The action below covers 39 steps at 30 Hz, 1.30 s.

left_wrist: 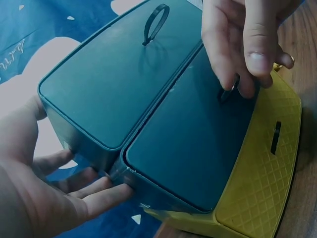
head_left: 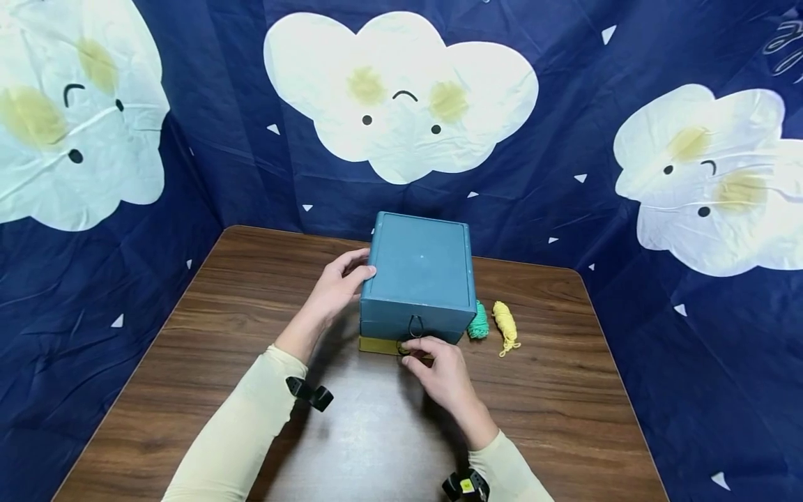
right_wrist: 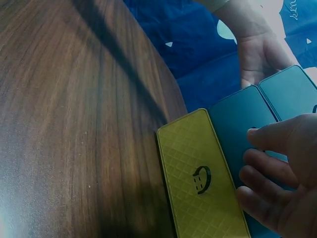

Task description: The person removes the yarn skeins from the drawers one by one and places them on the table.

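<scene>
A small drawer box with a teal top [head_left: 420,261] stands on the table. Its front has two teal drawers [left_wrist: 114,84] and a yellow quilted drawer [left_wrist: 262,163] at the bottom, each with a black loop pull. My left hand [head_left: 332,289] rests against the box's left side, fingers extended along the wall and thumb at the top edge. In front of the box, my right hand [head_left: 445,373] pinches the black loop pull [left_wrist: 223,94] of the lower teal drawer between thumb and fingertips. All drawers look closed.
To the right of the box lie a green yarn bundle [head_left: 479,322] and a yellow yarn bundle [head_left: 505,321]. The wooden table [head_left: 552,390] is enclosed at the back and sides by a dark blue cloth [head_left: 564,209] with cloud prints.
</scene>
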Each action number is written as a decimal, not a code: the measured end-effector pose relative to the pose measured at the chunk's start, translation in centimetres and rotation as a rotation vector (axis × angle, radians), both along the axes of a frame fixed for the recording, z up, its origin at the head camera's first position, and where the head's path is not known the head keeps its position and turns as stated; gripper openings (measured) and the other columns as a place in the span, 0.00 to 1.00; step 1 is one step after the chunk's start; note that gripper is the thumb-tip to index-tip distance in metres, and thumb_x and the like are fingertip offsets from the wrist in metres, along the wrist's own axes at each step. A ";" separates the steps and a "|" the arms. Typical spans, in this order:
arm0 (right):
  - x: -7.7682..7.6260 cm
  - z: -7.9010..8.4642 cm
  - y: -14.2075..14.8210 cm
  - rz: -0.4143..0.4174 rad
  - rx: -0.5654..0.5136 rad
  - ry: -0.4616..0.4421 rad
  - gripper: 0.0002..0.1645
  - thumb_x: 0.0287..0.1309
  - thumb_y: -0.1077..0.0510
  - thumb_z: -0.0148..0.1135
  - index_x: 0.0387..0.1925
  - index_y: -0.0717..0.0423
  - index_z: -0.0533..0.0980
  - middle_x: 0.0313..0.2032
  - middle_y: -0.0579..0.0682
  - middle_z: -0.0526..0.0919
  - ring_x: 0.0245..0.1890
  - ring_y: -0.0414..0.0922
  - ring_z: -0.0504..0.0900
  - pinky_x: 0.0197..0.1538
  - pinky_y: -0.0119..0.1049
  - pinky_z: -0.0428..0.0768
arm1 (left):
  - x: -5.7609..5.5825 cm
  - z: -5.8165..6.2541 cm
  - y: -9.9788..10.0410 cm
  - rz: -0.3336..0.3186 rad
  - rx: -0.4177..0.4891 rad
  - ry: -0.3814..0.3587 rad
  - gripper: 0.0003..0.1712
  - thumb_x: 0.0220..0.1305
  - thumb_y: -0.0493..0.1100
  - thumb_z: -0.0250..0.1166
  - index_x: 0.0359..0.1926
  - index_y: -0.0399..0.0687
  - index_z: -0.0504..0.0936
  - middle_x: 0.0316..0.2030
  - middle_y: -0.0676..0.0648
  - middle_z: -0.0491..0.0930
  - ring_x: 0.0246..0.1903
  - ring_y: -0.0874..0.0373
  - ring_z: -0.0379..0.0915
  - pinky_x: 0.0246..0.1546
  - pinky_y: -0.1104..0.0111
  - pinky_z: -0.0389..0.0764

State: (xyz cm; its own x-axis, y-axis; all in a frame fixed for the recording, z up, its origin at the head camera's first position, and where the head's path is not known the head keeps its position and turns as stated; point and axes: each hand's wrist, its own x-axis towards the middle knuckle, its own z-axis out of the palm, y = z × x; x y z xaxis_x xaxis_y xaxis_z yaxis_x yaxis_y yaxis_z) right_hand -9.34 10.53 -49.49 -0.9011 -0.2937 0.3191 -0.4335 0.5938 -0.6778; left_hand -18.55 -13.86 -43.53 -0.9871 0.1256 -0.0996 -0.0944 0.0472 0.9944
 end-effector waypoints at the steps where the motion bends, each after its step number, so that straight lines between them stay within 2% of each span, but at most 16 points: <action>1: 0.0 0.0 0.0 -0.002 0.001 -0.003 0.09 0.57 0.60 0.76 0.40 0.49 0.89 0.39 0.42 0.90 0.39 0.39 0.86 0.42 0.37 0.84 | 0.0 0.0 0.0 0.000 0.009 0.000 0.32 0.72 0.51 0.64 0.74 0.54 0.69 0.70 0.45 0.70 0.65 0.47 0.72 0.60 0.45 0.79; 7: 0.3 0.4 0.3 -0.003 0.034 -0.015 0.04 0.58 0.59 0.75 0.35 0.47 0.89 0.37 0.38 0.89 0.43 0.37 0.87 0.47 0.39 0.84 | -0.1 -0.1 -0.2 -0.019 0.040 -0.001 0.34 0.72 0.51 0.64 0.75 0.52 0.68 0.70 0.43 0.69 0.65 0.45 0.71 0.60 0.44 0.78; 22: 2.2 1.1 0.8 0.047 0.048 -0.020 0.07 0.56 0.59 0.76 0.35 0.43 0.89 0.36 0.35 0.89 0.42 0.33 0.86 0.47 0.37 0.85 | -0.3 0.3 -0.4 -0.029 0.005 -0.006 0.34 0.71 0.51 0.64 0.75 0.51 0.68 0.70 0.42 0.69 0.65 0.45 0.71 0.59 0.47 0.80; 30: 3.6 1.5 0.9 0.083 0.063 -0.031 0.06 0.58 0.58 0.75 0.35 0.41 0.89 0.36 0.34 0.89 0.42 0.31 0.86 0.47 0.35 0.85 | -0.4 0.4 -0.4 -0.028 0.000 -0.010 0.34 0.71 0.50 0.64 0.75 0.51 0.68 0.71 0.43 0.68 0.65 0.45 0.71 0.59 0.46 0.80; 35: 4.6 1.6 0.9 0.088 0.085 -0.023 0.04 0.58 0.57 0.75 0.35 0.44 0.89 0.36 0.33 0.89 0.42 0.31 0.86 0.46 0.34 0.85 | -0.4 0.5 -0.4 -0.035 -0.001 -0.011 0.35 0.71 0.51 0.64 0.75 0.51 0.67 0.71 0.43 0.68 0.66 0.45 0.70 0.60 0.45 0.79; 39: 5.4 1.7 1.0 0.093 0.094 -0.053 0.05 0.58 0.56 0.75 0.35 0.40 0.89 0.36 0.32 0.89 0.42 0.30 0.86 0.46 0.33 0.85 | -0.4 0.4 -0.3 -0.032 0.006 -0.009 0.34 0.71 0.51 0.64 0.74 0.51 0.68 0.71 0.43 0.68 0.66 0.45 0.71 0.61 0.45 0.79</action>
State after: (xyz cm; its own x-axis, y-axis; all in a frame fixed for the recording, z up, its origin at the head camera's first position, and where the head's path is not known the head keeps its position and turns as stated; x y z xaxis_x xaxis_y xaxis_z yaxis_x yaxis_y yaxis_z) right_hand -3.92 11.54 -47.78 -0.8837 -0.4028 0.2385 -0.4543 0.6150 -0.6445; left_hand -18.95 -14.17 -43.10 -0.9816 0.1579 -0.1077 -0.1018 0.0447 0.9938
